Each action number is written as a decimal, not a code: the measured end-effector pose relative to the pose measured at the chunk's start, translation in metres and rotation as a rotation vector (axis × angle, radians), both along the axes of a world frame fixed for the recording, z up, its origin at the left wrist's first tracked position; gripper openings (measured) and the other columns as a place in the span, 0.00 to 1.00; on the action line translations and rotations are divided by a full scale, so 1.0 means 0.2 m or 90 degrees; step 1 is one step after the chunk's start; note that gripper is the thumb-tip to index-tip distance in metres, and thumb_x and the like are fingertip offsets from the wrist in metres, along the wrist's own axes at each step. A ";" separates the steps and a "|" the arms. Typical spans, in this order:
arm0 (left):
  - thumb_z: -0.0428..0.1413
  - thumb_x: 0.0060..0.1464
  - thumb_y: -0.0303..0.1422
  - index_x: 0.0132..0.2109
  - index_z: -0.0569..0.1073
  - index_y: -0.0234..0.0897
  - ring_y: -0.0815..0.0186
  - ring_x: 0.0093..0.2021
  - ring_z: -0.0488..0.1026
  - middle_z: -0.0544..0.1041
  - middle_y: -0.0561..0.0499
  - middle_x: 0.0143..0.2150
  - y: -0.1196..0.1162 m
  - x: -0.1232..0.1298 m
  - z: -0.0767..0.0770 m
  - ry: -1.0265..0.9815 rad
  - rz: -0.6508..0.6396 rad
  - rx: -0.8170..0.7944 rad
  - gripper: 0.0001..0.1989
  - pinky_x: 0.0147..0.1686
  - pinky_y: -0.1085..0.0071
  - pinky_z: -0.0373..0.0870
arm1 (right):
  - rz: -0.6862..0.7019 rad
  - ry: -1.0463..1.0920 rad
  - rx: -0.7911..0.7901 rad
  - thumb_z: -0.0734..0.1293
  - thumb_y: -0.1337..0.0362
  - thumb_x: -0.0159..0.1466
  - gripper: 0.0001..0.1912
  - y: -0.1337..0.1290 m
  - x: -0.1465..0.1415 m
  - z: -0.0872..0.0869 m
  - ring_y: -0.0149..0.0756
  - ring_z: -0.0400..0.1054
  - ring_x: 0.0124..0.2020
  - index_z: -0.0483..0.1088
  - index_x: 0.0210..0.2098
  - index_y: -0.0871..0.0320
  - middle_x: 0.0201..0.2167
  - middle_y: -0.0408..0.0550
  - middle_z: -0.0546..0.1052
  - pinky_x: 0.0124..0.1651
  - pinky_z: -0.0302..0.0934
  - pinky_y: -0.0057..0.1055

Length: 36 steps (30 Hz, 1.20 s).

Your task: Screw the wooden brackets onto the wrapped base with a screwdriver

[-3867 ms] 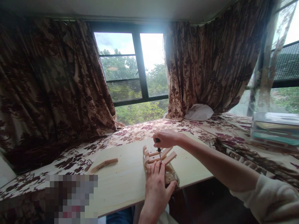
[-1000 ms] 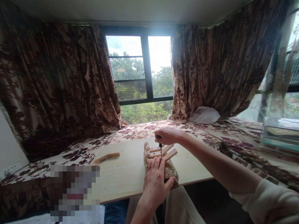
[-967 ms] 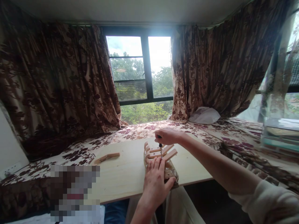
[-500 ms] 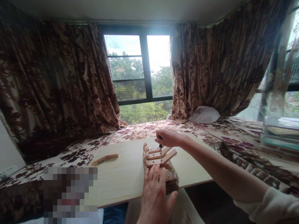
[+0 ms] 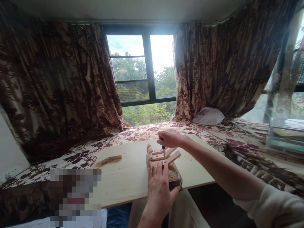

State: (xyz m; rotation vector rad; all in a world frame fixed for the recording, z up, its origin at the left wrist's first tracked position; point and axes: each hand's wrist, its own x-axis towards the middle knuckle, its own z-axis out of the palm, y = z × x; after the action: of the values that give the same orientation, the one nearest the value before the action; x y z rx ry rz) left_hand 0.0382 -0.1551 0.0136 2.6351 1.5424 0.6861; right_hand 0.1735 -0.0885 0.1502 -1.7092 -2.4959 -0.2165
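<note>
My right hand (image 5: 170, 138) is closed round the dark handle of a screwdriver (image 5: 164, 152), whose shaft points down at a curved wooden piece (image 5: 174, 157). Several such curved pieces lie side by side on a brown block wrapped in clear plastic (image 5: 175, 179). My left hand (image 5: 158, 182) lies flat over the block, fingers stretched forward, the fingertips on the nearest wooden piece beside the screwdriver tip. Another wooden piece (image 5: 111, 159) lies apart on the left of the pale board (image 5: 128, 183).
Floral cloth (image 5: 80, 155) spreads round the board. A white bag (image 5: 208, 116) sits below the curtain (image 5: 197, 72) by the window. Clear stacked trays (image 5: 286, 136) stand at the right. A blurred patch covers the lower left.
My left hand has moved forward, its fingertips now on the nearest wooden piece. My right hand still holds the screwdriver, slightly lower. The view has shifted a little.
</note>
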 end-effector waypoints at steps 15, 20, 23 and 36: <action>0.57 0.45 0.41 0.63 0.58 0.31 0.47 0.65 0.49 0.57 0.38 0.64 0.00 0.02 -0.01 -0.010 0.019 0.001 0.39 0.64 0.52 0.45 | 0.004 -0.027 -0.025 0.63 0.59 0.66 0.17 -0.03 0.00 0.04 0.38 0.68 0.44 0.66 0.51 0.59 0.49 0.52 0.70 0.45 0.66 0.42; 0.57 0.46 0.41 0.63 0.58 0.31 0.49 0.65 0.50 0.58 0.38 0.64 0.00 0.01 -0.02 -0.007 0.015 0.009 0.39 0.65 0.52 0.44 | 0.037 -0.017 -0.024 0.61 0.59 0.66 0.13 -0.04 0.01 0.05 0.36 0.69 0.40 0.70 0.44 0.60 0.40 0.48 0.74 0.43 0.65 0.38; 0.56 0.46 0.41 0.63 0.58 0.31 0.48 0.66 0.49 0.57 0.38 0.65 0.00 0.02 -0.02 -0.007 0.013 0.013 0.38 0.65 0.52 0.44 | 0.032 -0.008 -0.024 0.62 0.59 0.66 0.14 -0.02 0.02 0.03 0.37 0.69 0.41 0.69 0.47 0.60 0.43 0.50 0.73 0.43 0.66 0.39; 0.56 0.46 0.42 0.63 0.58 0.31 0.49 0.65 0.50 0.58 0.39 0.64 0.01 0.01 -0.03 -0.009 0.007 0.029 0.38 0.65 0.51 0.44 | 0.059 0.030 -0.055 0.62 0.58 0.66 0.15 0.00 0.06 0.02 0.37 0.69 0.42 0.68 0.49 0.60 0.46 0.50 0.72 0.43 0.66 0.40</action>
State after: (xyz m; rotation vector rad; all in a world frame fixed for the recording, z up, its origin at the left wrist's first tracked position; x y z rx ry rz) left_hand 0.0410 -0.1541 0.0070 2.6485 1.5582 0.7478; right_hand 0.1863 -0.0886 0.1540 -1.6045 -2.5769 -0.0589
